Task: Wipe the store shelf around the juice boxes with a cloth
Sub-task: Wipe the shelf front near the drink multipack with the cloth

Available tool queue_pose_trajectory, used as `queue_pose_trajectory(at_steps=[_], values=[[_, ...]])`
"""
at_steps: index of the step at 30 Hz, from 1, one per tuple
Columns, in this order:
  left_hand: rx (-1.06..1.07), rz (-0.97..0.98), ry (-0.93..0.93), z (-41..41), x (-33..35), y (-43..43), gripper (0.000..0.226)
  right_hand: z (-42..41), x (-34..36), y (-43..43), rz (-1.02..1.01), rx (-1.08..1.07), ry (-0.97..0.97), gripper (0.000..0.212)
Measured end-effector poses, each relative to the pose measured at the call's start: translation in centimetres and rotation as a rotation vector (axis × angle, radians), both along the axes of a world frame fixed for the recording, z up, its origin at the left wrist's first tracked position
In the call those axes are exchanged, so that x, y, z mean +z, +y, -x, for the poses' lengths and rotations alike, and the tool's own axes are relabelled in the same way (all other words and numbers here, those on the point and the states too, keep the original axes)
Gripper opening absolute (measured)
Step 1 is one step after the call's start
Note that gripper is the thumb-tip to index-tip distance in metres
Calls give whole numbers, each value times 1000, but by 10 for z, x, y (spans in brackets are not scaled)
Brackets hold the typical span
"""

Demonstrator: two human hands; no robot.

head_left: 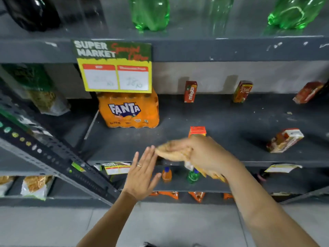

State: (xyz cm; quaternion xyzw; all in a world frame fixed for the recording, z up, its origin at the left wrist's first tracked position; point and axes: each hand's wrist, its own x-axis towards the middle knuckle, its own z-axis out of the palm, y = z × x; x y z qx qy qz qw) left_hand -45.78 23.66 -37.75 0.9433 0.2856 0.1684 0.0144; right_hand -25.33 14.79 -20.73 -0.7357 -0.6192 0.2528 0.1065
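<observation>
The right hand (pixel 201 154) was clenched around a yellowish cloth (pixel 170 153) at the front of the dark grey shelf (pixel 231 122). The cloth was blurred; its long axis ran roughly left to right, one end poking out leftward past the fingers and the other hanging below the wrist over the shelf's front edge. Whether it touched the shelf surface could not be told. The left hand (pixel 142 173) was released, flat, fingers together and pointing up and to the right, its fingertips just beside the cloth's left end, in front of the shelf edge.

Directly behind the right hand stood an orange juice box (pixel 197 131), upright, partly hidden by the knuckles. Farther right, a juice carton (pixel 284 140) leaned with its top toward the upper right. Along the back wall stood a Maaza box (pixel 190 91) upright, a second carton (pixel 242 91) slightly tilted, and a third (pixel 308 92) leaning well over. An orange Fanta pack (pixel 128 111) sat at the left beneath a yellow price sign (pixel 115 75).
</observation>
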Motion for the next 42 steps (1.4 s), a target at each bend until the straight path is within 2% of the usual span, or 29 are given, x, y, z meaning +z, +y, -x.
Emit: queue_pose_trajectory(at_steps=[1,3,6,8,13,19,21,23,26,30,33,37,39,42], values=[[19,-5,-18,17,3,11,66,15,1,28,-94,-16,25,38],[38,-16,-8,45,9,36,67,36,-6,88,-228,-115,-28,38],[60,-33,116,75,6,72,69,59,-29,150,-26,-202,-316,33],[107,-22,192,90,0,89,71,71,-45,157,105,-212,-379,29],[131,2,199,95,-10,93,74,92,-71,121,85,-182,-495,30],[127,-5,193,95,-12,95,71,119,-84,53,109,-136,-450,28],[121,-7,198,96,-13,94,71,116,-65,59,89,-205,-296,31],[133,-1,195,98,-15,94,73,111,-49,82,-40,-330,-217,29],[165,4,180,96,-12,95,78,101,-46,134,-208,-361,-293,29],[252,42,150,97,-9,92,87,111,-68,161,16,-213,-465,25],[256,54,142,98,-9,93,89,127,-76,141,6,-125,-500,29],[252,59,146,97,-12,93,88,144,-79,81,77,-109,-433,27],[260,57,142,97,-12,94,88,144,-66,59,121,-29,-399,24],[261,58,136,97,-12,93,89,130,-35,72,164,-72,-291,24]])
